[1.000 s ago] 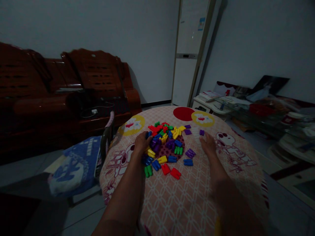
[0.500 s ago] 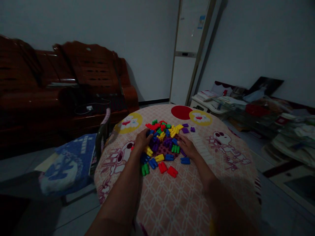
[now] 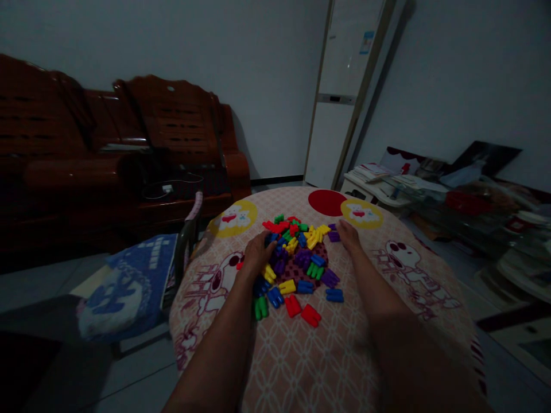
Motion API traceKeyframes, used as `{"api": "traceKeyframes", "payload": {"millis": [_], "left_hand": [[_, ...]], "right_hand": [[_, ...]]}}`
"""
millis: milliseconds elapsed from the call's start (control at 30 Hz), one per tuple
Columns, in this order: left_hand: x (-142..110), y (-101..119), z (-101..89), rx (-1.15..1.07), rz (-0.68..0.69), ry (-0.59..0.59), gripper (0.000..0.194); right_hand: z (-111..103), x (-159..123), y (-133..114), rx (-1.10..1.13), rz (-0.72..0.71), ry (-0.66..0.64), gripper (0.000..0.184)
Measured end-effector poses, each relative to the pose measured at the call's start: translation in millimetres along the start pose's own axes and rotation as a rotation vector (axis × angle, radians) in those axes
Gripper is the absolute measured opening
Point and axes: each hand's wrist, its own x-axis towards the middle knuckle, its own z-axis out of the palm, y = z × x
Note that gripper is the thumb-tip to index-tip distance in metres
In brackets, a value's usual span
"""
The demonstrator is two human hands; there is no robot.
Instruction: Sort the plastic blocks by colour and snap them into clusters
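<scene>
A loose pile of plastic toy building blocks in red, green, yellow, blue and purple covers the middle of the round table. My left hand (image 3: pixel 257 253) rests at the pile's left side, its thumb apart from its fingers, touching a dark blue block (image 3: pixel 271 237). Over on the far right, the fingers of my right hand (image 3: pixel 348 235) reach beside purple blocks (image 3: pixel 333 236); they hide part of them. Nearer me lie a green block (image 3: pixel 260 308), red blocks (image 3: pixel 310 315), a yellow block (image 3: pixel 287 287) and a blue block (image 3: pixel 334 295).
A patterned tablecloth (image 3: pixel 310 367) covers the table. To the left stands a chair with a blue cloth (image 3: pixel 138 275), and behind it a wooden sofa (image 3: pixel 172 126). A cluttered glass-topped table (image 3: pixel 430 198) is on the right. A tall white cabinet-like unit (image 3: pixel 329 137) stands at the back.
My right hand has moved away from the blue and green blocks, outward to the purple blocks at the far right. The left hand stays at the pile's left side. The view has shifted slightly.
</scene>
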Motion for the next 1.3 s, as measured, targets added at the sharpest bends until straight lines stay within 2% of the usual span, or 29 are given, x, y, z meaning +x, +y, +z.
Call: {"api": "traceKeyframes", "payload": {"millis": [133, 233, 300, 367, 467, 533, 667, 733, 833, 967, 1067, 1167, 1300], "left_hand": [[0.2, -0.9, 0.9, -0.008, 0.003, 0.007, 0.044], [0.8, -1.2, 1.4, -0.013, -0.001, 0.02, 0.045], [1.3, -1.3, 1.5, -0.018, -0.01, 0.021, 0.045], [1.8, -1.2, 1.5, -0.024, -0.019, 0.026, 0.044], [2.4, -1.0, 1.8, -0.026, -0.024, 0.044, 0.042], [2.8, -1.1, 2.4, -0.022, -0.029, 0.047, 0.041], [3.2, -1.4, 1.1, -0.021, -0.037, 0.063, 0.041], [3.7, 0.9, -2.6, -0.014, -0.032, 0.096, 0.043], [5.8, 12.3, -9.3, -0.013, 0.016, 0.143, 0.045], [13.2, 39.3, -8.1, -0.044, 0.148, 0.087, 0.037], [22.8, 55.4, 0.1, 0.022, 0.171, 0.028, 0.037], [33.1, 62.4, 7.2, 0.121, 0.13, -0.01, 0.039], [40.4, 64.2, 15.3, 0.159, 0.102, -0.034, 0.033]], "right_hand": [[50.5, -1.0, -34.2, 0.139, 0.043, -0.094, 0.034], [67.8, -11.5, -60.0, 0.358, 0.017, -0.232, 0.035], [63.4, -17.7, -68.4, 0.469, -0.021, -0.299, 0.038], [49.8, -23.3, -67.3, 0.525, -0.024, -0.306, 0.044], [26.8, -37.7, -54.7, 0.481, 0.061, -0.176, 0.053], [17.6, -53.4, -47.2, 0.433, 0.097, -0.149, 0.053], [11.9, -80.2, -46.2, 0.454, 0.018, -0.323, 0.044], [8.0, -81.2, -48.2, 0.493, 0.005, -0.296, 0.043], [-0.9, -71.7, -49.2, 0.481, 0.033, -0.186, 0.04], [-1.4, -67.8, -58.3, 0.415, -0.086, -0.279, 0.038], [7.6, -73.8, -69.9, 0.345, -0.139, -0.278, 0.032], [11.8, -74.9, -70.6, 0.331, -0.071, -0.256, 0.025], [3.7, -65.7, -50.6, 0.459, 0.097, -0.158, 0.025]]}}
